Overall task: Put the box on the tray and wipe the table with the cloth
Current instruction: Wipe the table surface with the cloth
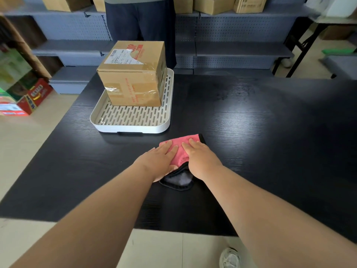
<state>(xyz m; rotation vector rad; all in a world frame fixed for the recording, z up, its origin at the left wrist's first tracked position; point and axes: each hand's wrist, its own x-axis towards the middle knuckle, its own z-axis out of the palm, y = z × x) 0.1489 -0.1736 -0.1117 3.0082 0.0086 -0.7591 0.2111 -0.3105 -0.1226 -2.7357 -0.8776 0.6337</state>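
Observation:
A taped cardboard box (133,74) with red print stands upright inside the white slotted tray (131,127) at the back left of the black table (260,132). In front of the tray lies a pink cloth (180,149) with a dark grey underside and black edging. My left hand (158,161) and my right hand (201,157) both press flat on the cloth, side by side, fingers straight and pointing away from me. The cloth's middle is hidden under my hands.
A person in dark trousers (141,22) stands just behind the table and tray. Grey pegboard shelves (231,49) with cardboard boxes run along the back. Coloured cartons (29,97) sit on the floor at left. A table leg (301,47) stands at right.

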